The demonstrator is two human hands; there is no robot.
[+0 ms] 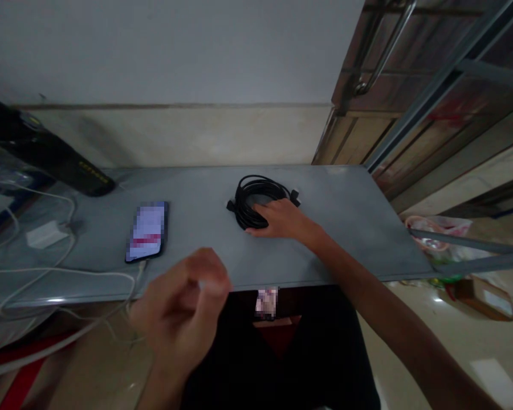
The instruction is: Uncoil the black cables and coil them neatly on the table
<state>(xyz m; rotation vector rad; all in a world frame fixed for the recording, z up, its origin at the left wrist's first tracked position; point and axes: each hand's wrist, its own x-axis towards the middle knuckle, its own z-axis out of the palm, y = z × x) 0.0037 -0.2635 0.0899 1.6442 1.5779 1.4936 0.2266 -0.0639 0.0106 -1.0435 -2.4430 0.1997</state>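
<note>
A coil of black cable (259, 185) with plugs at its ends lies on the grey table. My right hand (280, 219) reaches in from the right and grips the near side of the coil, thumb in front and fingers inside the loop. The coil still rests on the tabletop. In front of the table's near edge, my left hand (188, 302) is raised, slightly blurred. Its fingers curl round to the thumb in a ring, with nothing visible in them. Beyond it lies a phone (147, 230) with its screen lit and a white charging cable plugged in.
On the left stand a dark bottle-like object (64, 154), tilted in view, and a white charger block (46, 234) among white cables. The grey table (346, 228) meets a wall at the back. Metal frame bars rise at right; a cardboard box (483, 299) sits on the floor.
</note>
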